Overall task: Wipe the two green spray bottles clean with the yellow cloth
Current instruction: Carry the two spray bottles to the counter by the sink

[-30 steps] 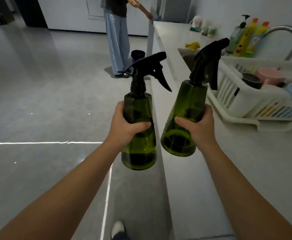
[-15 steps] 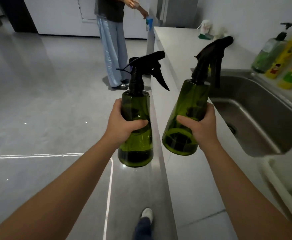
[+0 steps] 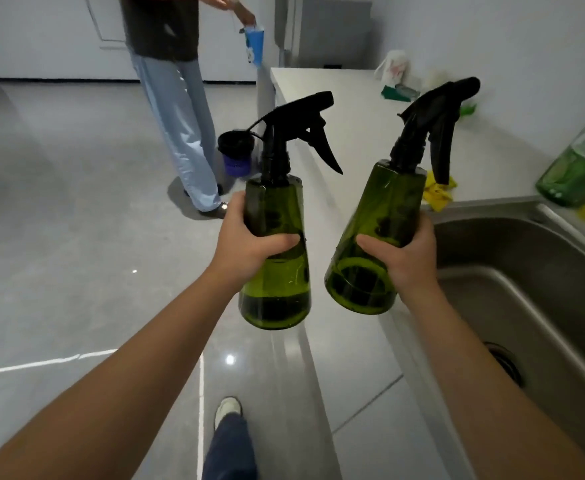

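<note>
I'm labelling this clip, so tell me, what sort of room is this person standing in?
Most likely a kitchen: a stainless steel sink is set into a long pale countertop, and a green soap bottle stands behind the sink.

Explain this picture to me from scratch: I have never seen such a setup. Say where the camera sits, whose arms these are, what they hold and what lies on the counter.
There is no machine here. The camera is worn on a person's head and looks forward and down, so the two bare arms are that person's own. The left hand grips one green spray bottle held upright; the right hand grips the other green spray bottle, tilted with its base towards the camera. Both have black trigger heads. Ahead runs a pale counter with a steel sink to the right. The yellow cloth lies on the counter just beyond the sink, partly hidden behind the tilted bottle. A green soap bottle stands at the right edge. Another person stands on the floor further back.
</note>
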A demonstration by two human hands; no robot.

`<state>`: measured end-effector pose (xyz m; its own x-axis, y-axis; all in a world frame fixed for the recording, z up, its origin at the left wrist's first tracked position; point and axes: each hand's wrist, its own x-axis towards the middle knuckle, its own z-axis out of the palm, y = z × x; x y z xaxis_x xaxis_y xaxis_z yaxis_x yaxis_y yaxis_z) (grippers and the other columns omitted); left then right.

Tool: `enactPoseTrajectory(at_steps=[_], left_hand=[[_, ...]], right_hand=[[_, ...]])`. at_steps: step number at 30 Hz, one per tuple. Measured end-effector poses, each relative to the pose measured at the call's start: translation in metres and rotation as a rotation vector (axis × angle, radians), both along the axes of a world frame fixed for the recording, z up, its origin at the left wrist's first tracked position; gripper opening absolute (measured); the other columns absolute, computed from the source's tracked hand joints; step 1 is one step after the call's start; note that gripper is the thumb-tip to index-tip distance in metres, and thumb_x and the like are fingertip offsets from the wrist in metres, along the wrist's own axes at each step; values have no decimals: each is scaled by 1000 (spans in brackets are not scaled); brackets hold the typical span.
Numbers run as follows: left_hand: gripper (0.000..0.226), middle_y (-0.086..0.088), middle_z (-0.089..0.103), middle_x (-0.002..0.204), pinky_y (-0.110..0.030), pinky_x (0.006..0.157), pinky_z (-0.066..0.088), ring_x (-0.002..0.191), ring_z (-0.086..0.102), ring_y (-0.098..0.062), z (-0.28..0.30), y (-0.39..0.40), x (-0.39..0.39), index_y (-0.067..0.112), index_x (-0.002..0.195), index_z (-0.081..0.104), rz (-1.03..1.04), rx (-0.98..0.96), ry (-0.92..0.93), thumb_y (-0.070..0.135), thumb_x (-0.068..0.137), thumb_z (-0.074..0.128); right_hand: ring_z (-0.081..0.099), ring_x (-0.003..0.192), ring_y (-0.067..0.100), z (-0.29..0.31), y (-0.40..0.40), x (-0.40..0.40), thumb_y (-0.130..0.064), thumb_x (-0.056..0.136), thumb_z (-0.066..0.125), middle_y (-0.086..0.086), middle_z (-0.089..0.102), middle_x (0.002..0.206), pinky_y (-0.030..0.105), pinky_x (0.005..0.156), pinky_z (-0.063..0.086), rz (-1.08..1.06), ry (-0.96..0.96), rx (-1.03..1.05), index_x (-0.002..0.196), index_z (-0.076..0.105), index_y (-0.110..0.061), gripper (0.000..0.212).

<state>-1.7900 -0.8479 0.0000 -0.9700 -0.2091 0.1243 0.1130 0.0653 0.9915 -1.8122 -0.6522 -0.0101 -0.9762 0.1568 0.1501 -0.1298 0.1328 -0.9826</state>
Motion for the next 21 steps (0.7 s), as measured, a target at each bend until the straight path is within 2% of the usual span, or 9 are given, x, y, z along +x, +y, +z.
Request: enactPoseTrajectory(at_steps=[4,10,12,14,17,21], left_hand=[[60,11,54,91,-15,62,50,83,54,-2,-3,-11,-107,21,107,39,-129,-5,-11,-1,64,74],[66,11,53,91,-29,72,48,86,55,-4,11,-6,-248,23,105,38,-295,-30,-18,7,55,79],[67,11,54,93,-29,73,50,87,56,-5,14,6,-291,24,105,38,-358,-30,-5,15,50,75],[67,7,55,95,-32,76,51,92,57,-11,16,20,-329,24,105,38,-409,-35,9,15,50,75],[64,7,52,96,-27,73,49,91,55,-8,15,49,-389,23,106,36,-481,-37,44,2,61,76],[62,11,50,94,-21,73,48,89,54,-4,13,90,-458,21,106,36,-548,-51,81,-1,62,75]], right_hand=[[57,90,12,-1,-10,-84,-4,63,76,-4,56,98,30,75,49,-128,13,-13,117,40,-13,66],[59,84,4,8,-4,-183,-1,66,73,-9,56,92,26,69,52,-339,14,-66,113,41,-15,59],[60,75,-3,10,5,-212,-1,67,72,-11,54,89,15,62,53,-411,27,-56,112,41,-15,57],[57,74,-4,12,15,-237,-1,68,72,-14,51,88,7,57,49,-458,34,-46,114,40,-14,58],[53,80,-1,8,35,-278,-4,67,73,-16,50,90,13,61,46,-541,39,-48,111,38,-21,58],[54,83,-1,7,64,-328,-5,66,74,-14,52,92,13,63,48,-609,45,-48,108,38,-22,58]])
